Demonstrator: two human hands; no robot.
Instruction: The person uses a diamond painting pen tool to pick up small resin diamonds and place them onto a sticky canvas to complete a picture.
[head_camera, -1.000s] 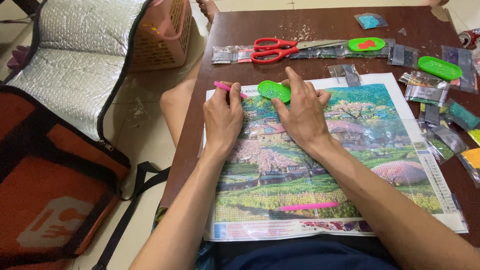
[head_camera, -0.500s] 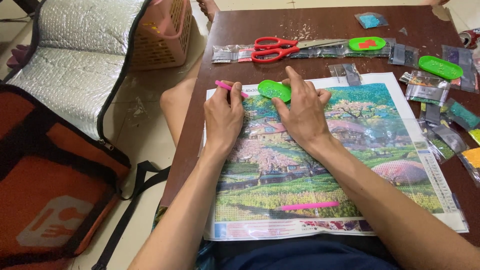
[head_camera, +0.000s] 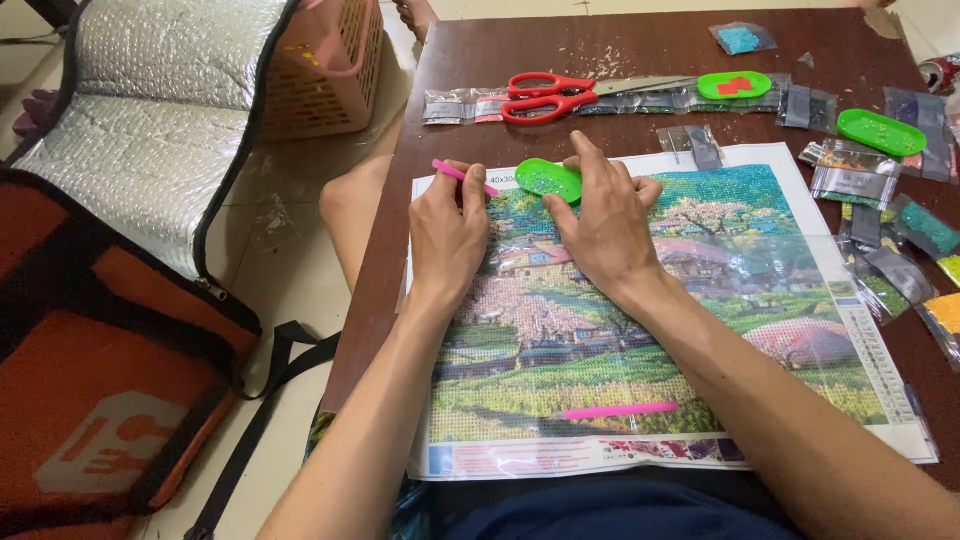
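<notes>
A colourful landscape bead canvas (head_camera: 700, 330) lies on the dark brown table (head_camera: 560, 60) in front of me. My left hand (head_camera: 447, 235) grips a pink applicator pen (head_camera: 463, 177), its tip pointing at the canvas's upper left corner. My right hand (head_camera: 600, 225) rests flat on the canvas, its fingers touching a small green oval tray (head_camera: 548, 180) of beads at the canvas's top edge. A second pink pen (head_camera: 620, 410) lies loose on the lower part of the canvas.
Red scissors (head_camera: 545, 97), two more green trays (head_camera: 733, 85) (head_camera: 880, 131) and several small bead packets (head_camera: 870, 230) lie along the table's far and right sides. On the floor at left are an orange bag (head_camera: 90, 380), a silver insulated liner (head_camera: 150, 110) and a pink basket (head_camera: 325, 70).
</notes>
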